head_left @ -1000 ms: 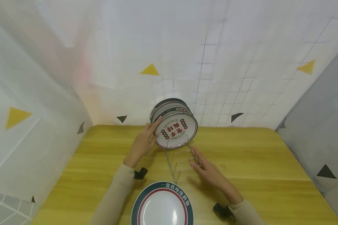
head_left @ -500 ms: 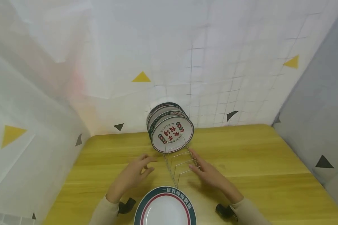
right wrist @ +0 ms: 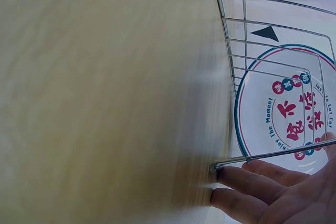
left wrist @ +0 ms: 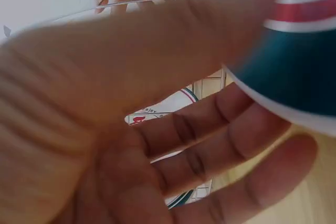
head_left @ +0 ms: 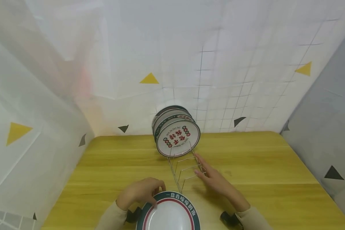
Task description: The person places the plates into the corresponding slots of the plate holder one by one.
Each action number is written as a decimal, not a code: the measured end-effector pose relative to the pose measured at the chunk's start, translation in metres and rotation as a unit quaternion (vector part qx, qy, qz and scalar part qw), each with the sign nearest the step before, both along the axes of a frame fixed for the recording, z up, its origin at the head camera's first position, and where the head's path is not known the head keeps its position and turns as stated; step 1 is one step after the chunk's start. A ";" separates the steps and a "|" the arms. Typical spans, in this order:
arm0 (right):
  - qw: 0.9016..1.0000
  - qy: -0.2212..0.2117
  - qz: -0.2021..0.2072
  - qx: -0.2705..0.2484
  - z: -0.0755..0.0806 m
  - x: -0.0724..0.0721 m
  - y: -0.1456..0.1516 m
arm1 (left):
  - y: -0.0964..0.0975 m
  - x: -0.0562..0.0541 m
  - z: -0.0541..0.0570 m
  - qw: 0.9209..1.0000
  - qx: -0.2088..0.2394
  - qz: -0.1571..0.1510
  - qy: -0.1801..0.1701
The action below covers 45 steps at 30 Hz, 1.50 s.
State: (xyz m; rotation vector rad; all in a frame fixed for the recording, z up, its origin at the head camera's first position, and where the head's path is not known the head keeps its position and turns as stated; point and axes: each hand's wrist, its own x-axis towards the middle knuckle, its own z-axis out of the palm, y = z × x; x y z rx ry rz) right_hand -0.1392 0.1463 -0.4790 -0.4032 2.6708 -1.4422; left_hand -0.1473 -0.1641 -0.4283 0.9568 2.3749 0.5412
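Observation:
In the head view my left hand [head_left: 143,193] is at the far-left rim of a white plate [head_left: 169,215] with a dark green band and red ring. The left wrist view has the thumb over the rim of this plate [left wrist: 302,72] and the fingers beneath it, pinching it. My right hand [head_left: 217,182] holds the right side of a wire dish rack [head_left: 191,166]; in the right wrist view its fingers lie along the outside of the rail. Several plates [head_left: 178,138] stand upright at the rack's far end, the front one showing red lettering.
A yellow wood-grain table [head_left: 256,166] lies under everything. White sheeting [head_left: 126,48] with yellow and dark triangles encloses the back and both sides. The rack's nearer wire slots stand between the upright plates and the near plate.
My left hand has left the upright plates, come back toward me and taken the rim of the near plate. The right hand stays at the rack.

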 end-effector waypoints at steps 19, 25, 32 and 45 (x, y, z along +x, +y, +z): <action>1.000 0.017 0.002 0.018 0.000 0.000 0.001 | -0.016 -0.004 0.013 0.997 0.039 -0.004 0.073; 0.999 0.028 0.008 0.019 -0.001 -0.003 0.004 | -0.033 -0.012 0.030 0.984 0.157 -0.062 0.066; 1.000 0.026 0.013 0.011 -0.002 -0.002 0.004 | -0.047 -0.018 0.043 0.949 0.313 0.001 -0.023; 0.999 0.036 0.022 0.007 0.001 -0.003 0.004 | -0.045 -0.029 0.044 0.829 0.523 0.180 0.086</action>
